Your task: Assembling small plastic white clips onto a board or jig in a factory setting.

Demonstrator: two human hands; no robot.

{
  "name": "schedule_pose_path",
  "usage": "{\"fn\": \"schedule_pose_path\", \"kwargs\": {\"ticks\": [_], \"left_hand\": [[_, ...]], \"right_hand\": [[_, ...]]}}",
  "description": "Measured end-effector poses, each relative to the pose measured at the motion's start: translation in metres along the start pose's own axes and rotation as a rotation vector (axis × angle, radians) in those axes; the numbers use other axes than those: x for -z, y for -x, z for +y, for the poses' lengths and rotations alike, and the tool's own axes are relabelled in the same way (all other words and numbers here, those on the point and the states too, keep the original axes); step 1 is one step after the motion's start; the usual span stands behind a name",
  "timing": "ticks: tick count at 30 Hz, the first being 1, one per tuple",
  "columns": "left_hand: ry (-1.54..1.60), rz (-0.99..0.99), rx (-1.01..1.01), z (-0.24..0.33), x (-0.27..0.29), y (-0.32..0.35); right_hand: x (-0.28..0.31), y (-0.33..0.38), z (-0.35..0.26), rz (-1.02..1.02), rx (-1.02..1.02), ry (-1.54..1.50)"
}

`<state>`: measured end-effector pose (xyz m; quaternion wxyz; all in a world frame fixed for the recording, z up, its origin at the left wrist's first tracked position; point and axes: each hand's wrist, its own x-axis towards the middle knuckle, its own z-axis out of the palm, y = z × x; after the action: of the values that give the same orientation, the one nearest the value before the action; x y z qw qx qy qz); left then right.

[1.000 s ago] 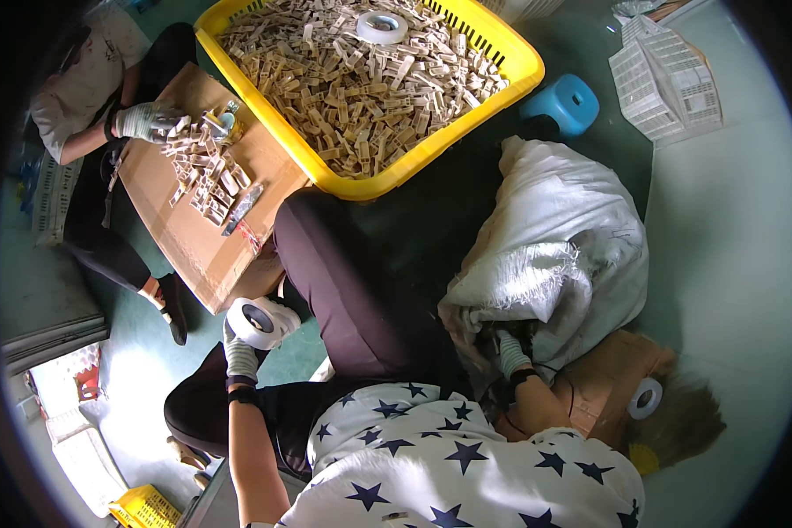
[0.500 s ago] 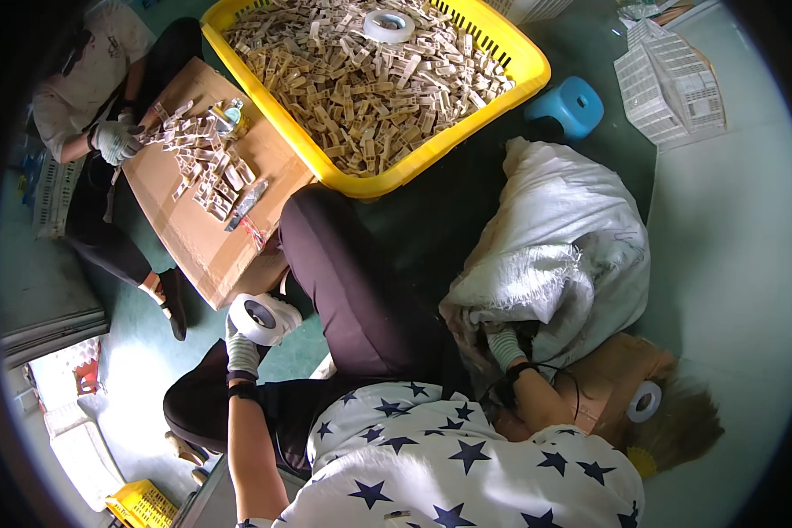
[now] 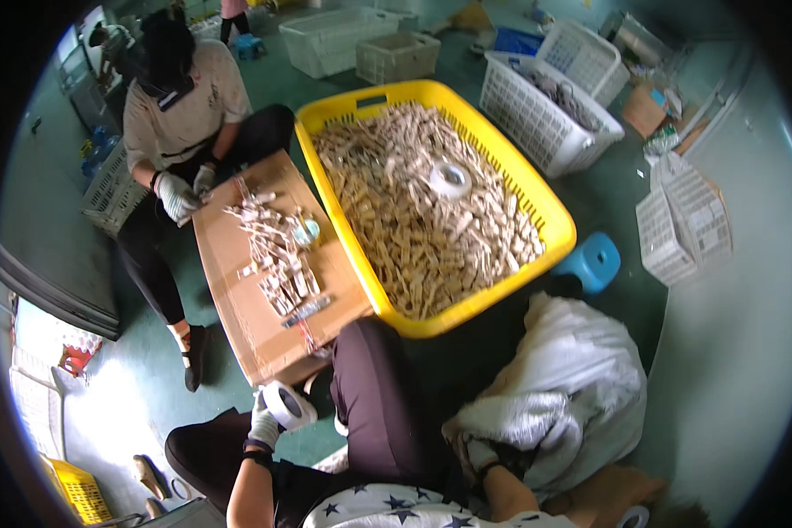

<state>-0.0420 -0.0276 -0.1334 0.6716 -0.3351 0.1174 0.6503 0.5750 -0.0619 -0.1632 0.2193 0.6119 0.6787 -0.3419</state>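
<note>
My left hand (image 3: 264, 424), in a pale knit glove, is closed round a thick roll of white tape (image 3: 304, 414) above my bent left leg. Beside my right leg slumps a white woven sack (image 3: 581, 365). My gloved right hand (image 3: 480, 453) reaches into the sack's crumpled mouth; its fingers are hidden there, so what they touch does not show. Ahead of my left hand, a cardboard box (image 3: 229, 290) carries a heap of small beige plastic pieces (image 3: 282, 251) and a knife-like tool (image 3: 307, 311).
A big yellow basket (image 3: 431, 327) full of beige pieces stands ahead, with another tape roll (image 3: 450, 179) on top. Across the box sits a person with gloved hands (image 3: 180, 195). A blue stool (image 3: 597, 261) and white crates (image 3: 550, 132) stand at right and back.
The view has tilted upward, so the room beyond the basket now shows. My left hand still holds the tape roll; my right hand is still at the sack's mouth.
</note>
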Motion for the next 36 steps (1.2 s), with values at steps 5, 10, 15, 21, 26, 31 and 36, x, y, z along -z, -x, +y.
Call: {"fn": "schedule_pose_path", "kwargs": {"ticks": [5, 10, 15, 21, 26, 31, 36], "left_hand": [[-0.402, 0.092, -0.249, -0.030, -0.018, -0.002], [-0.366, 0.070, -0.262, -0.028, -0.024, -0.011], [-0.289, 0.142, -0.251, -0.034, -0.024, -0.015], [-0.275, 0.196, -0.308, -0.004, 0.014, -0.043], [-0.753, 0.125, -0.752, -0.019, 0.025, -0.046], [-0.004, 0.045, -0.272, -0.055, -0.049, -0.019], [-0.205, 0.016, -0.420, -0.053, 0.002, -0.038]], "right_hand": [[-0.011, 0.004, -0.011, 0.118, 0.419, 1.308], [-0.013, 0.008, 0.032, -0.024, 0.224, 0.751], [0.069, 0.083, 0.013, 0.046, 0.162, -0.041], [0.299, 0.226, -0.131, -0.044, -0.171, -0.291], [0.328, 0.212, -0.084, 0.014, 0.247, -0.237], [0.478, 0.201, -0.291, 0.488, 0.935, 0.492], [0.536, 0.094, -0.352, 0.290, 0.856, -0.127]]}}
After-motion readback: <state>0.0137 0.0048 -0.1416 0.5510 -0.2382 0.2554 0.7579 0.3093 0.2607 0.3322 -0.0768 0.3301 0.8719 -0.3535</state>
